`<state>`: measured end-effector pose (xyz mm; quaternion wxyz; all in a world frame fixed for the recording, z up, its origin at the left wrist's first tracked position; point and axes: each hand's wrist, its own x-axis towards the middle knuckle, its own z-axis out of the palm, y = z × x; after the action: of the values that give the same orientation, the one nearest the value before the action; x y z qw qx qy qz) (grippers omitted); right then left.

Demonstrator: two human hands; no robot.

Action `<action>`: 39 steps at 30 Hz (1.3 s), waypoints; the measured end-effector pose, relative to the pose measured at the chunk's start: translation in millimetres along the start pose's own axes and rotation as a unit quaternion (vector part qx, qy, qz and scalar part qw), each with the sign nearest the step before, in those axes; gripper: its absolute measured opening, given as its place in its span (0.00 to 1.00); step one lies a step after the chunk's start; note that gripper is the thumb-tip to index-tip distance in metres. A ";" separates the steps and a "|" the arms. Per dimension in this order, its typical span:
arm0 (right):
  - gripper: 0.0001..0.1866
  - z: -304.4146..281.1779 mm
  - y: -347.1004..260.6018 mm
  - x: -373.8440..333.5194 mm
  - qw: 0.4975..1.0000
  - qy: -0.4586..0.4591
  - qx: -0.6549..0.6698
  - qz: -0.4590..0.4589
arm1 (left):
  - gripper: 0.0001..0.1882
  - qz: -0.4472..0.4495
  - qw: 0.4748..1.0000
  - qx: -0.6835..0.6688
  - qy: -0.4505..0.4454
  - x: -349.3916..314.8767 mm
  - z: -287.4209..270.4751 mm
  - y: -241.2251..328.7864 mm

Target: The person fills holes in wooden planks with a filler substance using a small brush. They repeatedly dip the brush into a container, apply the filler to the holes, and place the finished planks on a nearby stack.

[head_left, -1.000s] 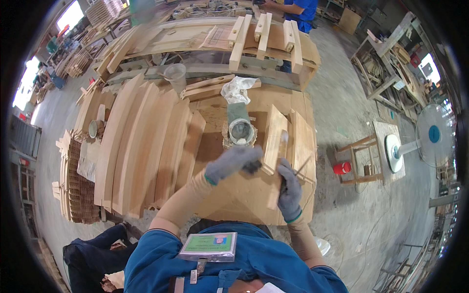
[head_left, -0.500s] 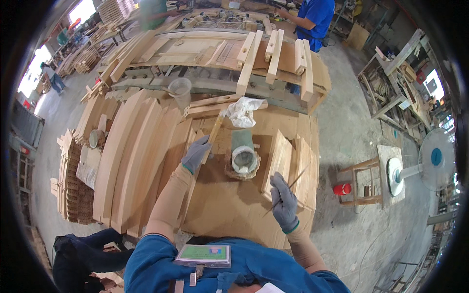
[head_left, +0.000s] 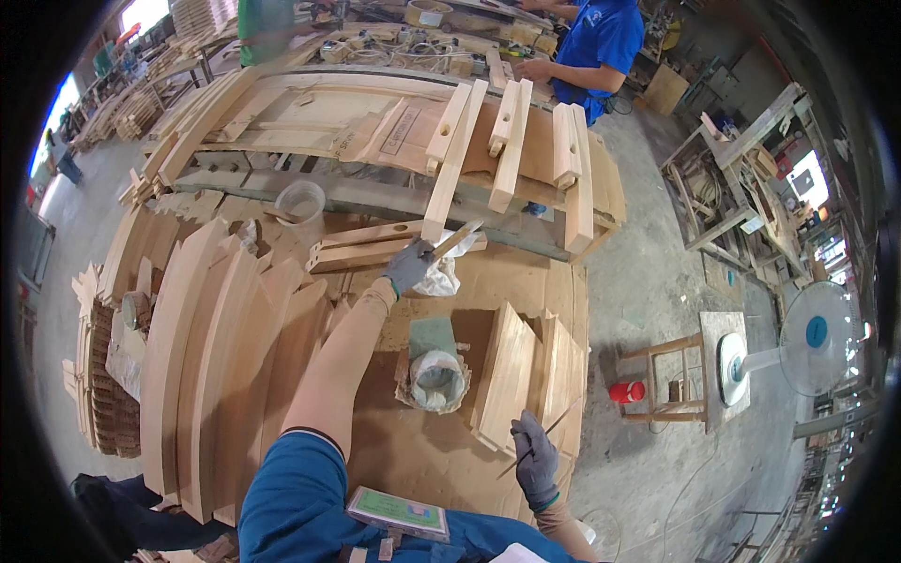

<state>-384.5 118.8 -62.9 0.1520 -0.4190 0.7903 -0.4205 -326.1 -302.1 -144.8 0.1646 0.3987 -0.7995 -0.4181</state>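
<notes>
My left hand (head_left: 408,266), in a grey glove, is stretched forward and closed around a narrow wooden strip (head_left: 457,240). The strip points up and to the right, above a crumpled white bag (head_left: 439,279) and beside two wooden rails (head_left: 361,251). Nearer to me on the right, my gloved right hand (head_left: 536,462) grips a thin dark stick (head_left: 563,416) that slants up to the right. Between the hands stands a tub (head_left: 437,377) with whitish stuff inside, its rim crusted. Angled wooden pieces (head_left: 507,380) lie just beyond my right hand.
Long curved boards (head_left: 178,375) are stacked at my left. A clear plastic bucket (head_left: 300,205) stands behind them. Across the far bench (head_left: 366,122) lie jointed wooden legs (head_left: 455,159); a person in blue (head_left: 596,56) works there. A fan (head_left: 817,333) and red container (head_left: 626,391) are at right.
My left hand has moved forward and to the right with the strip, which has swung toward the white bag. My right hand still holds the stick. The whole view has shifted.
</notes>
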 end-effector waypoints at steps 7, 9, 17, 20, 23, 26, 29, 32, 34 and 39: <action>0.12 9.7 -9.5 19.9 0.999 -0.030 0.018 -0.034 | 0.12 0.065 0.996 -0.019 -0.060 -28.0 22.1 -64.8; 0.13 11.1 -5.0 16.8 0.999 -0.012 0.030 -0.012 | 0.11 0.051 0.995 -0.042 -0.074 -45.0 45.2 -64.7; 0.16 6.1 -10.6 -2.0 0.996 0.005 0.051 -0.079 | 0.13 0.107 0.992 0.063 -0.018 -111.1 27.0 -73.6; 0.16 3.6 -30.6 -14.0 0.989 0.010 0.105 -0.107 | 0.24 -0.064 0.985 0.082 0.137 -142.7 24.6 -59.1; 0.15 -0.8 -43.3 -32.3 0.984 0.000 0.156 -0.089 | 0.26 -0.079 0.983 0.062 0.156 -191.6 15.9 -45.3; 0.12 -10.6 -45.2 -55.4 0.984 0.017 0.162 -0.076 | 0.26 -0.138 0.985 -0.034 0.098 -251.8 -5.5 13.9; 0.11 -15.0 -60.1 -70.7 0.986 -0.018 0.129 -0.108 | 0.25 -0.057 0.969 0.034 0.239 -341.5 -11.8 12.0; 0.14 -11.3 -76.9 -81.9 0.976 -0.041 0.165 -0.136 | 0.26 -0.024 0.957 0.093 0.275 -426.9 -43.5 44.1; 0.18 -2.9 -83.1 -88.3 0.971 -0.047 0.173 -0.157 | 0.27 -0.013 0.946 0.140 0.291 -468.6 -59.6 51.2; 0.20 22.7 -115.7 -99.9 0.947 -0.099 0.198 -0.232 | 0.36 -0.054 0.887 0.254 0.381 -550.2 -87.2 53.4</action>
<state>-249.0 151.3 3.9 0.2078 -0.5913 0.5531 -0.5488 44.8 95.2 -11.5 0.3267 0.5977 -0.7317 -0.0247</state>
